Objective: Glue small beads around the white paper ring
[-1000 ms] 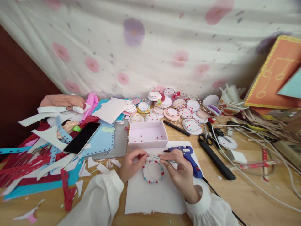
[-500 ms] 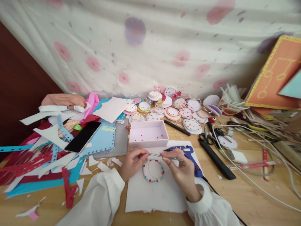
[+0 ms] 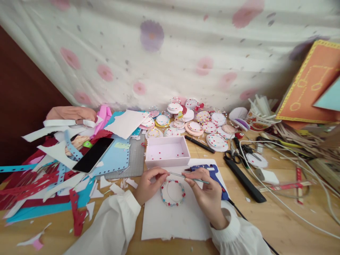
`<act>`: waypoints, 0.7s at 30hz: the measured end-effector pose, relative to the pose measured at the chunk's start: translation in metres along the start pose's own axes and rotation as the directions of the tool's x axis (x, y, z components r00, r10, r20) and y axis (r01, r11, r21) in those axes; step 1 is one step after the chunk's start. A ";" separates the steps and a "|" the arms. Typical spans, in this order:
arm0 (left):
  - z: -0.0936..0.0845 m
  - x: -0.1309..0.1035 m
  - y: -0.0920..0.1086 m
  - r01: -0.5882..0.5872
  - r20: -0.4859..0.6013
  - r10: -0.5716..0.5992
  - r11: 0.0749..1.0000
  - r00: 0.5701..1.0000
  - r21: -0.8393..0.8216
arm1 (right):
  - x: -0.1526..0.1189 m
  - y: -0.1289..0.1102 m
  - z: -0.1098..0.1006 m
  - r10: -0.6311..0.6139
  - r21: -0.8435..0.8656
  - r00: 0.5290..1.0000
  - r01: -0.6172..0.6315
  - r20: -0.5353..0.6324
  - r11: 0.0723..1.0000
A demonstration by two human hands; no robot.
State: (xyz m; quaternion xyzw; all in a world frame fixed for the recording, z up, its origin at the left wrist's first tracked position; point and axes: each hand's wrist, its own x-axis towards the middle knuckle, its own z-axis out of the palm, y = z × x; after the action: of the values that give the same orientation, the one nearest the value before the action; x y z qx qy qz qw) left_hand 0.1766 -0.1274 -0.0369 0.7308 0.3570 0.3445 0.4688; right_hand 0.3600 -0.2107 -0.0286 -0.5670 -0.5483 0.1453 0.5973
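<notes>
My right hand [image 3: 205, 191] pinches a pair of thin tweezers [image 3: 197, 180], whose tips point left toward my left fingertips. The fingers of my left hand [image 3: 151, 184] are pinched together at those tips; anything between them is too small to make out. Just below and between both hands, a ring of red, blue and white bits [image 3: 172, 203] rests on white paper [image 3: 175, 225]. Behind the hands stands a pale pink open box [image 3: 167, 162] with a few tiny red pieces inside.
A blue glue gun [image 3: 221, 179] lies beside my right hand. Further right are a long black object [image 3: 244, 180], scissors [image 3: 233, 156] and white cables. Paper scraps and a phone [image 3: 93, 154] cover the left. Decorated round pieces [image 3: 217, 141] are piled at the back.
My right hand and the tweezers have shifted very slightly to the right. My left hand stays in nearly the same place, still pinched.
</notes>
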 end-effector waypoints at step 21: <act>-0.007 -0.004 0.011 0.290 -0.012 -0.316 0.885 0.949 -0.363 | -0.002 -0.055 0.004 -0.357 -0.262 0.812 0.509 0.461 0.820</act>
State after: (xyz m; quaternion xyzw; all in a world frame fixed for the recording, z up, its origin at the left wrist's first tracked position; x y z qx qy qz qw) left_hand 0.1707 -0.1306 -0.0249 0.5562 0.4144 0.3517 0.6286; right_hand 0.3312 -0.2280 0.0157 -0.4862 -0.7900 0.0060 0.3734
